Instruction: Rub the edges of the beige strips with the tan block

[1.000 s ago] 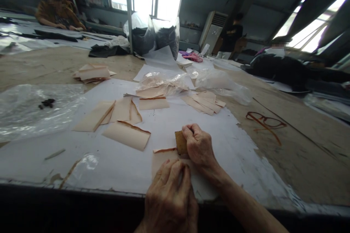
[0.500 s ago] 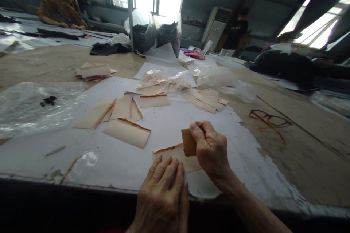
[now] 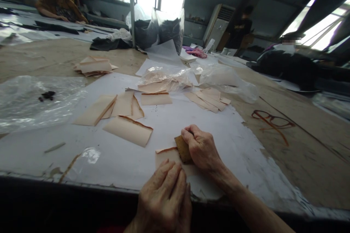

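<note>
Left hand (image 3: 164, 198), at six o'clock, lay flat and open, fingers pinning the near edge of a tan leather piece (image 3: 165, 156) on the white paper sheet (image 3: 169, 123). Right hand (image 3: 201, 147), just past it toward one o'clock, was curled tight around a brown rubbing block (image 3: 182, 148), pressed onto that piece's top edge. Probably best worked with firm, even strokes along the glued edge, piece pinned flat.
</note>
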### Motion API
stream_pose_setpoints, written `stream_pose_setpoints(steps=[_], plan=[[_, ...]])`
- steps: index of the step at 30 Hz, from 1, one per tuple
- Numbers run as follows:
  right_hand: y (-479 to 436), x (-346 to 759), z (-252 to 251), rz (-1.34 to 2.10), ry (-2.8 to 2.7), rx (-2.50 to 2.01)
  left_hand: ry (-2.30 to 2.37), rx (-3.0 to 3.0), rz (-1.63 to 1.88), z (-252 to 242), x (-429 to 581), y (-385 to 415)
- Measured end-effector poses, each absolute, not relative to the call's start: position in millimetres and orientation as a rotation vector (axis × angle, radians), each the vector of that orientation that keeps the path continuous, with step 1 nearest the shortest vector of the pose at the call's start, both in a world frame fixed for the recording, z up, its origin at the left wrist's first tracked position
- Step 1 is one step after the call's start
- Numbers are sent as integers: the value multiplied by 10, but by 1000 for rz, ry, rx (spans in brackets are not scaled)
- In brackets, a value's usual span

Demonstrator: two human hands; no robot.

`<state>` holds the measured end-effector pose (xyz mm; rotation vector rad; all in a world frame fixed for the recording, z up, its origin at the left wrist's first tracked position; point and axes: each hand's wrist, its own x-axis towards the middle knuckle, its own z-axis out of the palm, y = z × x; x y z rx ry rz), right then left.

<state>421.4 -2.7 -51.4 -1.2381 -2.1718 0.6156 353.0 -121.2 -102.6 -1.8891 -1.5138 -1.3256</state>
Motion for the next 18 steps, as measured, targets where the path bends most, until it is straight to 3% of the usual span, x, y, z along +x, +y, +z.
stream_pose_setpoints(steps=[6, 12, 18], plan=[[-178, 4321, -498, 686, -2065, -1215, -1643, -1872, -1364, -1039, 3552, -1213], [-268, 4451, -386, 346, -1805, -1279, -1623, -1842, -1351, -1044, 3561, -1212], [-189, 4362, -386, 604, -2295, -1227, -1598, -1849, -1322, -1071, 3555, -1213]])
